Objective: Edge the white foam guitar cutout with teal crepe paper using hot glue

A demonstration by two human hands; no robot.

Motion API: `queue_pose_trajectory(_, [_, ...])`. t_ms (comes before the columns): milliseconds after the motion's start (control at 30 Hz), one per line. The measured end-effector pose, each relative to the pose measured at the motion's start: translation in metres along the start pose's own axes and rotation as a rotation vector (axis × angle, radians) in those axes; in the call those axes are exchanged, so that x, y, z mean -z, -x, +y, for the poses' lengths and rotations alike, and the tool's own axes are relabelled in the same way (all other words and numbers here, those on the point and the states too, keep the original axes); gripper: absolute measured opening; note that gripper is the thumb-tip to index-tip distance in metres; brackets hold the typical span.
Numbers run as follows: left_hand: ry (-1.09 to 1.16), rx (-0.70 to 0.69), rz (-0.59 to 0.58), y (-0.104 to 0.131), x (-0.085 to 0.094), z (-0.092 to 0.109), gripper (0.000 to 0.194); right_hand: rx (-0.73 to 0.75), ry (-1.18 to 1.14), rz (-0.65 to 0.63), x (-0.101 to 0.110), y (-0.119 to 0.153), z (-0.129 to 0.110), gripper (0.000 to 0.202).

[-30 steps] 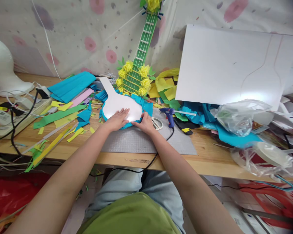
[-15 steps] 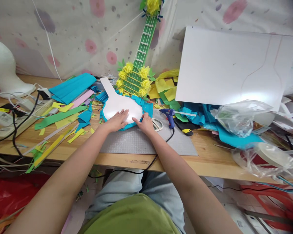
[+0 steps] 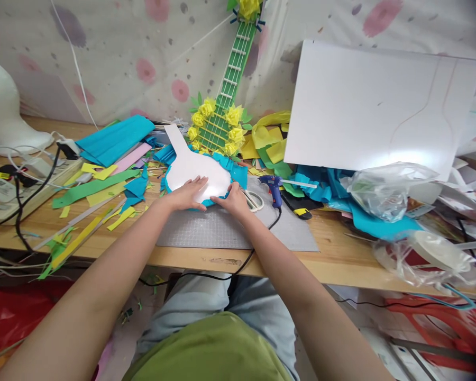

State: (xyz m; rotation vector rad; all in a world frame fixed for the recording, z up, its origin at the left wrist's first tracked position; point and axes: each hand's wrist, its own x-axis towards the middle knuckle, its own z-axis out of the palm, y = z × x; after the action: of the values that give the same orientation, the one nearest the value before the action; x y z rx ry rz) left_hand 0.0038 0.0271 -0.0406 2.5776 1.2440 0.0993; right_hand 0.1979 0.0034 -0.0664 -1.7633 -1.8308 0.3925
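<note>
A white guitar-shaped board (image 3: 190,168) lies on the table with blue crepe paper (image 3: 238,172) around its rounded body. My left hand (image 3: 188,194) rests spread on the board's lower part, thumb near the blue edge. At the board's lower right, my right hand (image 3: 235,198) is closed at the blue edging, thumb pointing left; what its fingertips grip is too small to make out. White-handled scissors (image 3: 254,201) lie just right of that hand. A blue glue gun (image 3: 274,190) with a glue stick sits farther right on the grey cutting mat (image 3: 289,233).
A green paper guitar with yellow flowers (image 3: 222,119) leans behind. Paper strips (image 3: 95,188) and a power strip (image 3: 43,190) lie left. A white board (image 3: 365,111), plastic bag (image 3: 384,190) and tape roll (image 3: 428,254) are right. A black cord crosses the table's front edge.
My right hand has moved slightly down and left along the blue edge, its thumb now closer to my left hand. The whole view has shifted slightly.
</note>
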Motion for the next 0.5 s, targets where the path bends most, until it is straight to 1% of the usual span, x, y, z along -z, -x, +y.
queue_pose_trajectory(100, [0.021, -0.005, 0.021, 0.000, -0.001, -0.002, 0.100, -0.020, -0.005, 0.015, 0.000, 0.000, -0.002, 0.056])
queue_pose_trajectory(167, [0.039, -0.008, 0.025, 0.002, 0.000, -0.001, 0.094, 0.005, -0.054, -0.007, 0.005, -0.001, 0.003, 0.056])
queue_pose_trajectory(233, [0.058, -0.002, 0.023, 0.005, 0.002, 0.000, 0.090, 0.050, -0.173, -0.092, 0.011, -0.004, 0.013, 0.056])
queue_pose_trajectory(300, [0.071, 0.012, 0.019, 0.007, 0.004, 0.003, 0.088, 0.096, -0.349, -0.222, 0.019, -0.008, 0.025, 0.054])
queue_pose_trajectory(367, [0.073, 0.035, 0.026, 0.010, 0.005, 0.007, 0.086, 0.116, -0.497, -0.317, 0.025, -0.012, 0.034, 0.052])
queue_pose_trajectory(433, [0.060, 0.080, 0.047, 0.012, 0.006, 0.012, 0.086, 0.100, -0.541, -0.337, 0.029, -0.016, 0.037, 0.048])
queue_pose_trajectory(500, [0.032, 0.124, 0.065, 0.012, 0.007, 0.019, 0.086, 0.071, -0.506, -0.314, 0.029, -0.018, 0.037, 0.045])
